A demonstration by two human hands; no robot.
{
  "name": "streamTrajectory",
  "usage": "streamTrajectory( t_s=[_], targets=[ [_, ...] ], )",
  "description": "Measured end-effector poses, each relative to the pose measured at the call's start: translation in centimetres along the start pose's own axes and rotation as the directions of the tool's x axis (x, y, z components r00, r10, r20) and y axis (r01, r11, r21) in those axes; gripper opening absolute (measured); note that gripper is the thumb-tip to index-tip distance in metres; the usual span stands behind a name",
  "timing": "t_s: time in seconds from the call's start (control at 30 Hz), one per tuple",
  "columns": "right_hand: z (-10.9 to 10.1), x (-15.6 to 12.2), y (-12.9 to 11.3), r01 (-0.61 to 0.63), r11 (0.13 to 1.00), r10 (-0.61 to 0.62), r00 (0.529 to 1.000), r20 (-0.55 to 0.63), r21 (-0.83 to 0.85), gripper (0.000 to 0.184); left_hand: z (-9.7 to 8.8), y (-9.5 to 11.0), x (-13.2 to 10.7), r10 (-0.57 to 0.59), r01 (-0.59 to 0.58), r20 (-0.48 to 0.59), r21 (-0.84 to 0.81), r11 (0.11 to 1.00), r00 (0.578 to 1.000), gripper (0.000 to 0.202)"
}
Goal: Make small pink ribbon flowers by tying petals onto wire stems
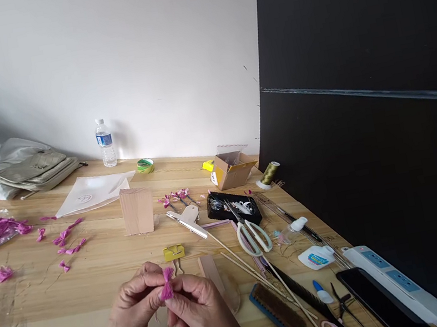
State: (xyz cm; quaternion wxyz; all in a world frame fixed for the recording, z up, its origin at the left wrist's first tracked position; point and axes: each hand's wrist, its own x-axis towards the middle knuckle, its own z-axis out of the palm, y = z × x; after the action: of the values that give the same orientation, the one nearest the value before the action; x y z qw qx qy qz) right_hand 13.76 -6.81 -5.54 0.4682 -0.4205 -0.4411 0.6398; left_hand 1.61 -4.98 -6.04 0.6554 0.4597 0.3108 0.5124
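Left hand point(135, 301) and right hand point(204, 308): both closed in a fingertip pinch on one pink fibre bundle point(167, 286), lower centre of frame.
Recommended handling: hold the narrow waist firmly and press the flared ends lightly, to avoid crushing or loosening strands. Likely obstructions: the yellow binder clip point(174, 252) just beyond the fingertips and the wooden strip point(209, 272) beside the right hand. Farther out, the brush point(279, 310), thin sticks point(243, 266) and scissors point(252, 238) crowd the bench point(86, 302) at lower right; loose pink pieces point(62, 236) lie at left, clear of the hands.
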Motion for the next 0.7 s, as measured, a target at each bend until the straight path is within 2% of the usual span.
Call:
streamTrajectory(
  t_s=[0.13, 0.27, 0.5, 0.7],
  targets=[
    [0.21, -0.24, -0.44, 0.018, 0.995, -0.021, 0.999, -0.031, -0.103, 0.038, -0.43, 0.11, 0.09, 0.136, -0.13, -0.023, 0.156, 0.979, 0.991, 0.009],
    [0.3, -0.43, -0.52, 0.035, 0.982, -0.045, 0.998, -0.048, -0.184, 0.036, -0.42, 0.15, -0.18, 0.182, -0.172, -0.022, 0.222, 0.96, 0.983, 0.008],
    [0.19, -0.69, -0.12, 0.045, 0.981, -0.052, 0.998, -0.036, -0.187, 0.027, 0.31, 0.55, -0.44, 0.131, -0.119, -0.048, 0.196, 0.973, 0.99, 0.008],
    [0.04, -0.74, -0.06, 0.033, 0.985, -0.038, 0.999, -0.029, -0.17, 0.029, -0.41, 0.07, -0.25, 0.063, -0.062, -0.003, 0.081, 0.995, 0.998, 0.008]
  ],
)
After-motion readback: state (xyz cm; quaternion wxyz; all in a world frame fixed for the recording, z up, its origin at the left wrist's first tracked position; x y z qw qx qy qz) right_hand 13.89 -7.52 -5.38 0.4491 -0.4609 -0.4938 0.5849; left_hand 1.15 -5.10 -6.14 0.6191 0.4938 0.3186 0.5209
